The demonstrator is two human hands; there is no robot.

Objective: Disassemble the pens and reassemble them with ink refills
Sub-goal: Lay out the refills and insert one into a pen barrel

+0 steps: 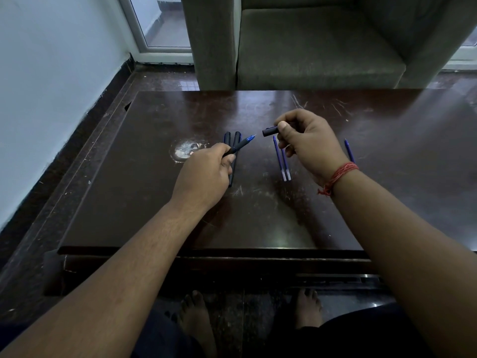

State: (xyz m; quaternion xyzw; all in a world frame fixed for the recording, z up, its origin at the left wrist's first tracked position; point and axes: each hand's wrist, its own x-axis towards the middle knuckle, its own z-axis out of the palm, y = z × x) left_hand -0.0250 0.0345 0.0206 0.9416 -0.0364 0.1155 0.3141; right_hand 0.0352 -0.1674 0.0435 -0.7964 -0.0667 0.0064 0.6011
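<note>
I've got my left hand (206,174) closed on an uncapped dark pen w/ blue tip (241,143), right hand (307,140) pinching its black plastic cap (271,131), both above the dark scratched wooden table (258,215).

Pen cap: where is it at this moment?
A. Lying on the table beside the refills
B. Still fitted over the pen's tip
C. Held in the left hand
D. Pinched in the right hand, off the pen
D. The right hand pinches the black pen cap in the air, apart from the pen in the left hand, whose blue tip is bare.
</note>
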